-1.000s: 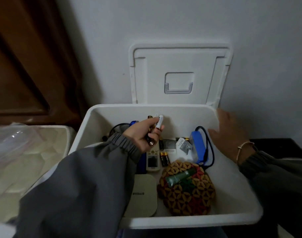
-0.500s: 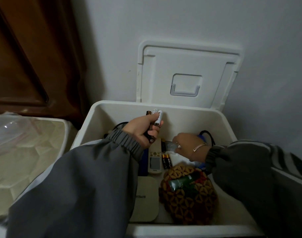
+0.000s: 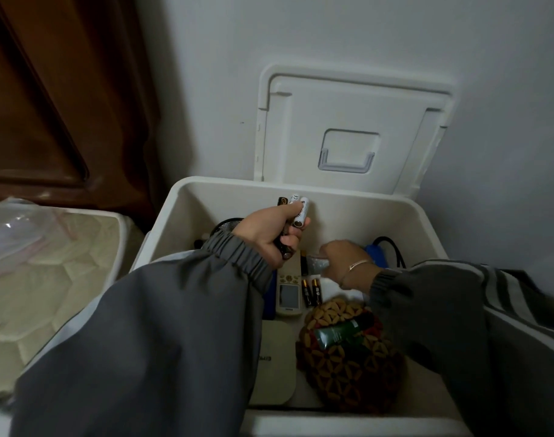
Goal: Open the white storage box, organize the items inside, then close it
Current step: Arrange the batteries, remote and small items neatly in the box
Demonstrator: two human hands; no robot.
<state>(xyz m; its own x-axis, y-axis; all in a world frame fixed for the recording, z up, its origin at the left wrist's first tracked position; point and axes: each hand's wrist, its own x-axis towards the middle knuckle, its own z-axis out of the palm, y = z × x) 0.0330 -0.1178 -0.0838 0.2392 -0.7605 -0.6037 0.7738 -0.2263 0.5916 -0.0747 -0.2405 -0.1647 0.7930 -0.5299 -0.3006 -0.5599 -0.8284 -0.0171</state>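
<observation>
Several batteries [image 3: 301,212] gripped by left hand [image 3: 267,236]; right hand [image 3: 345,258] grip unclear.

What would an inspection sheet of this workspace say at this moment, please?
Surface: white storage box stands open, its lid upright against the wall.
Job's things: remote, two loose batteries, beige flat device, patterned woven pouch with a green tube on it, and blue item, all inside the box.
Clutter: black mesh object in the back left corner, partly hidden by a sleeve.
Grippers: left hand grips a bunch of batteries; right hand pinches a small clear packet.
Cables: black cable looped beside the blue item.
Surroundings: white wall, brown wooden door, plastic-covered quilted pad at left.
</observation>
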